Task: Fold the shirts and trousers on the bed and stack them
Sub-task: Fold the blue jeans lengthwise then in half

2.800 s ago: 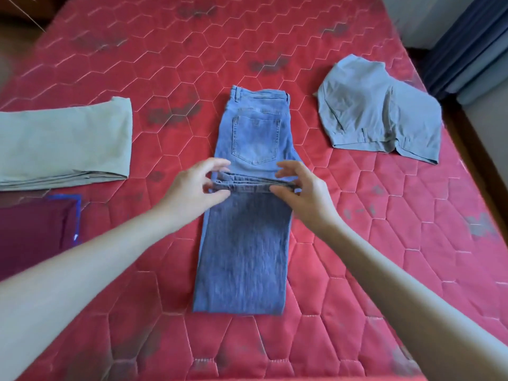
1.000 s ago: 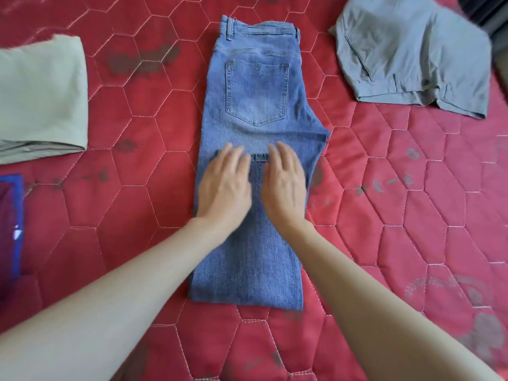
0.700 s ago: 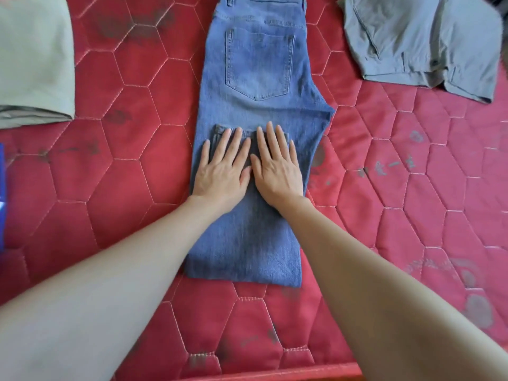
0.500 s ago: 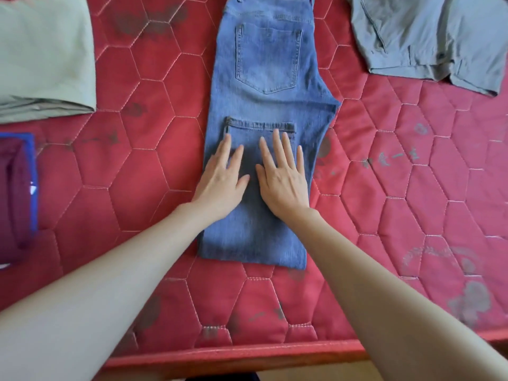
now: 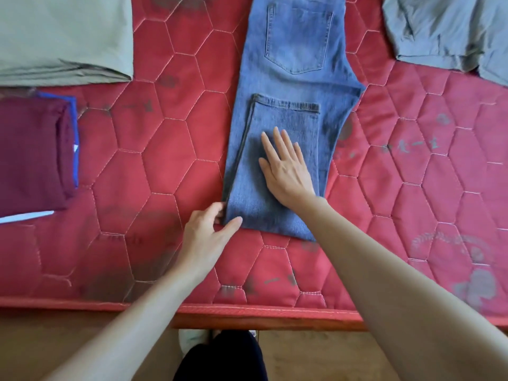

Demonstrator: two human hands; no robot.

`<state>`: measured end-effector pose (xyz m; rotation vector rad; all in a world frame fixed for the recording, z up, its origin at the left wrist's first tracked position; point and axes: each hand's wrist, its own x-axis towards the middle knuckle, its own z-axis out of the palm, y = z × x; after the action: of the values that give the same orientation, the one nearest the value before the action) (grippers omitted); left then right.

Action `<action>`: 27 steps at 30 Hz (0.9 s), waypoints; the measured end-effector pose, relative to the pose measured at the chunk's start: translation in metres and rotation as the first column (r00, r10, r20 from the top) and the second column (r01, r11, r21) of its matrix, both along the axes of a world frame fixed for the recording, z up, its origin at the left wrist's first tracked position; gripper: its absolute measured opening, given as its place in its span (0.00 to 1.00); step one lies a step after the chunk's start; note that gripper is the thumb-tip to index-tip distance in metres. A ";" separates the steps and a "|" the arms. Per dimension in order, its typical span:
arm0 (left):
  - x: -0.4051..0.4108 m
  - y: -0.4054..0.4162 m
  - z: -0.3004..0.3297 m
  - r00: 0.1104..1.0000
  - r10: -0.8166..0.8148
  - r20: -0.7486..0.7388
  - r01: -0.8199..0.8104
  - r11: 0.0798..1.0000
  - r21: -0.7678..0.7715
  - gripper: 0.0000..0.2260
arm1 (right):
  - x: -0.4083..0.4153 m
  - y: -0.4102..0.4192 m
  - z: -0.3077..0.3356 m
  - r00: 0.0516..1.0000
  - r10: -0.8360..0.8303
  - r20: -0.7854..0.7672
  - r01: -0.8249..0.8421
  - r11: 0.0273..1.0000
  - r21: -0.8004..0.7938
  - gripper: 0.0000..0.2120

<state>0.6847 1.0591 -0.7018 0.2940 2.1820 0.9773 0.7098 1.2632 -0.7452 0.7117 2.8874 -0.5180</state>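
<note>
Blue jeans (image 5: 297, 86) lie lengthwise on the red quilted bed (image 5: 165, 160), legs folded up so the hems sit just below the back pocket. My right hand (image 5: 286, 166) rests flat with spread fingers on the folded leg part. My left hand (image 5: 206, 232) pinches the near left corner of the fold, thumb on top and fingers under the edge. Folded olive-green trousers (image 5: 63, 37) lie at the top left. A folded maroon garment (image 5: 30, 155) sits on a blue one at the left. A grey-blue garment (image 5: 445, 31) lies loosely at the top right.
The bed's near edge (image 5: 247, 312) runs across the lower part of the view, with wooden floor (image 5: 55, 342) below it. My dark-clothed legs (image 5: 220, 356) stand at that edge. Bare red mattress stretches right of the jeans.
Both hands were pressing the folded legs flat side by side. My left hand has since slid back to the near left corner and taken hold of it. The view tilted down toward the bed edge.
</note>
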 end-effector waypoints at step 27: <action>-0.015 0.092 -0.029 0.416 -0.730 -0.543 0.615 0.665 -0.424 0.24 | 0.093 -0.025 0.031 0.739 -0.605 -0.297 0.538 0.795 -0.280 0.15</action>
<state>0.6695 1.1512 -0.7307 1.5571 2.3565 0.1865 0.8023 1.2387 -0.7144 1.6594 2.8341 -1.0714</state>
